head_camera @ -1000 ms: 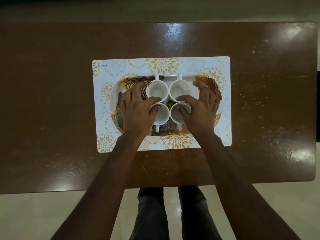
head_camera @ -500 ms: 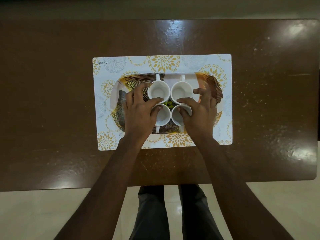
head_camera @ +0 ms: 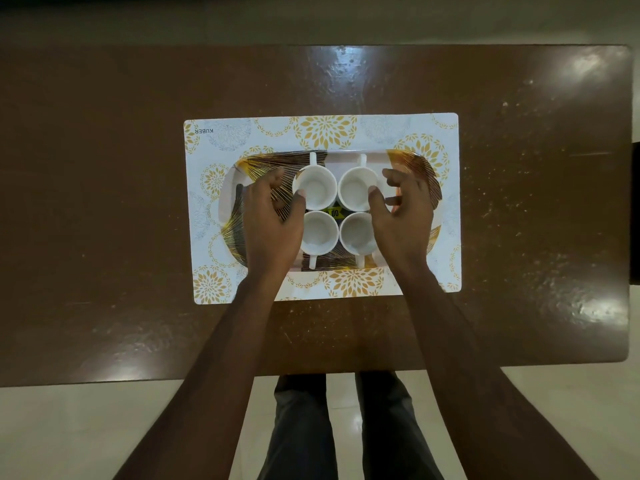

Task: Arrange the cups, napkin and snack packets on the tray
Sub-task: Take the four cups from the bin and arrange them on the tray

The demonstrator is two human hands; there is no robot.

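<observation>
**Spotter:** Your left hand (head_camera: 270,220) hangs over the tray's (head_camera: 232,188) left half, fingers half curled. The thumb tip lies at the rim of the far-left cup (head_camera: 315,190), the other fingers sit beside that cup with striped tray showing between, and nothing is gripped.

**Logger:** Same on the other side. Your right hand (head_camera: 401,216) is loosely curled, its thumb at the rim of the far-right cup (head_camera: 358,188) and its fingers just off it. It holds nothing.

**Spotter:** All four cups stand upright on the tray in a tight square. The far pair's handles point away from you and the near pair's point toward you. Your left palm hides one edge of the near-left cup (head_camera: 318,232), and your right hand covers the outer side of the near-right cup (head_camera: 356,233).

**Logger:** Between the four cups there is a yellow-and-black scrap (head_camera: 333,213) printed "00". Too little of it shows to say what it belongs to.

**Spotter:** The tray sits on the floral placemat (head_camera: 346,129), on the brown worktop (head_camera: 104,202). Your hands and wrists hide much of the tray's pattern.

**Logger:** The picture cuts off the worktop's left end and your forearms below. At the right edge there is a dark shape (head_camera: 636,216), cut off and unreadable.
</observation>
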